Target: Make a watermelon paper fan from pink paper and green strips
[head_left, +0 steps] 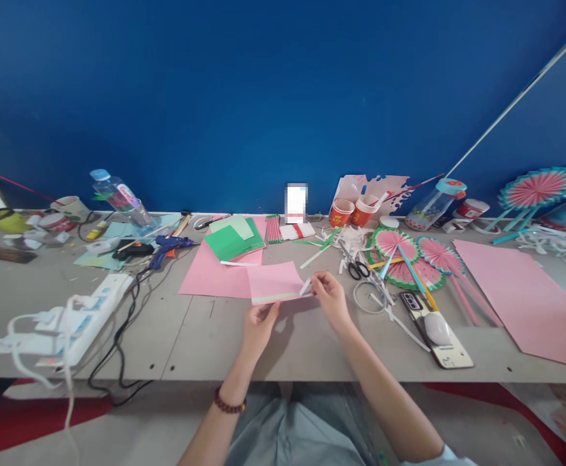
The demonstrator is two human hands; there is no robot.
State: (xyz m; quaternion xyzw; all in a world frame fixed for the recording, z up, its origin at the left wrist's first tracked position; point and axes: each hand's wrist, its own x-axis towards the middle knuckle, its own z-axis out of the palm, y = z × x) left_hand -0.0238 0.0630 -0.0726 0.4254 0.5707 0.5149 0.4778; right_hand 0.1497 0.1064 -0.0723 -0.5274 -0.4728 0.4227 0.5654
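Note:
A small pink sheet of paper [273, 278] is held at a tilt just above the table, with a pale green band [269, 299] running along its near edge. My left hand [257, 330] pinches that near edge between thumb and fingers from below. At the sheet's right end, my right hand [331, 299] has its thumb and fingertips closed on a narrow white strip [305, 287], which sticks up from the paper. Whether the strip is still attached to the sheet is hard to make out. Beyond lies a larger pink sheet [205, 272] under green paper [237, 241].
Right of my hands are black-handled scissors [359, 269], a phone [450, 349], pink-and-green paper fans [396, 247] and another pink sheet [520, 291]. Leftward lie a blue glue gun [170, 249] and a white power strip [96, 310] with cables. Red paper cups [341, 212] stand behind.

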